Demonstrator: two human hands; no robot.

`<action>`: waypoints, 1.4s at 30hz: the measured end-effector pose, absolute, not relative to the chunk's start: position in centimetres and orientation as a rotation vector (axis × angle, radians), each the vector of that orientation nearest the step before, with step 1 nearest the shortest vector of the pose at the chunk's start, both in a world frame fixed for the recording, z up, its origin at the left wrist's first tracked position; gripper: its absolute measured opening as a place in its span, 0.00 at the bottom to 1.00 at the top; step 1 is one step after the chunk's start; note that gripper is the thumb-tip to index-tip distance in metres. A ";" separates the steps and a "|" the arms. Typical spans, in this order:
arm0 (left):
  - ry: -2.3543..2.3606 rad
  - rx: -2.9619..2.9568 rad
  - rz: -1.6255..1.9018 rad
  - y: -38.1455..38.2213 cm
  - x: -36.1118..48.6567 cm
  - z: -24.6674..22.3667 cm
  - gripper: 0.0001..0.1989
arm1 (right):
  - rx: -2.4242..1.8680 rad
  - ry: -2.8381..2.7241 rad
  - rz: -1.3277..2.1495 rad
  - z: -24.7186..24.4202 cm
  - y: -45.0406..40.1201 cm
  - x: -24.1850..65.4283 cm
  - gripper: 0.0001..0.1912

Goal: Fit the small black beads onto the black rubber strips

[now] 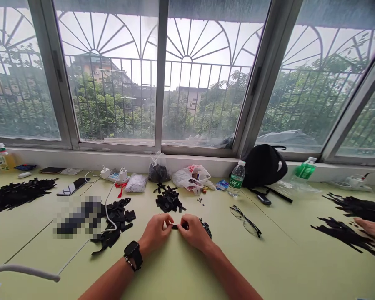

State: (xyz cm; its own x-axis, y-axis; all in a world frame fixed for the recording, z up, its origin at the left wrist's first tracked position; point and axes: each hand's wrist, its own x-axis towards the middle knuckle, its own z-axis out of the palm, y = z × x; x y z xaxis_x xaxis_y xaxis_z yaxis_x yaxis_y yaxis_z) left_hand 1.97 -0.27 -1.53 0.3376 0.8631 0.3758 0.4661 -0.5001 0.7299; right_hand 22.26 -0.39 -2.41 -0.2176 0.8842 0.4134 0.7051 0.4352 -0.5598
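Forearms [112, 277]: both in from bottom edge, over pale green table [300, 271]; dark watch [133, 249] and beaded bracelet [130, 263] on left wrist.
Left hand [156, 231]: thumb and fingers pinched narrow on one end of a small piece.
Right hand [193, 233]: fingers curled, narrow pinch at other end; dark bit shows by thumb, can't tell if same piece.
Black strip [175, 226]: between the two hands, short visible part, fingers hide the rest.
Strip pile [168, 200]: loose heap just beyond the hands.
Dark small pieces [208, 229]: clustered beside right hand, partly hidden by it.
More strips [121, 216]: spread left of the hands, cable [110, 208] looping over them.
Glasses [244, 217]: folded or not unclear, right of the hands.
Back row: clear bag with dark contents [158, 171], white plastic bag [192, 177], water bottle [236, 181], black bag [262, 164].
Far left: phone [72, 186] lying flat.
Right edge: co-worker's hand [373, 229] at far-right black strips [346, 233]; grip can't tell.
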 end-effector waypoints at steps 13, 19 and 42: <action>1.008 2.194 1.066 -0.5 1.8 -1.6 0.14 | -1.380 -1.943 0.310 -2.9 0.1 22.5 0.08; 0.827 2.278 0.982 -1.1 1.7 -0.6 0.18 | -1.383 -1.932 0.283 -2.8 -0.1 22.5 0.09; 0.786 2.366 0.947 -0.6 1.7 -1.7 0.19 | -1.238 -1.818 0.290 -2.2 0.2 22.8 0.09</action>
State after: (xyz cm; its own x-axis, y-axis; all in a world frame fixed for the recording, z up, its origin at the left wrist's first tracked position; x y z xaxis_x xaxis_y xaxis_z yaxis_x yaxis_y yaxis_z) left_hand 1.65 -0.60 -1.73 0.5979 0.6562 0.4603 0.3316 -0.7253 0.6033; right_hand 22.76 0.21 -2.19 -0.1043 0.8374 0.5366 0.6290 0.4734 -0.6166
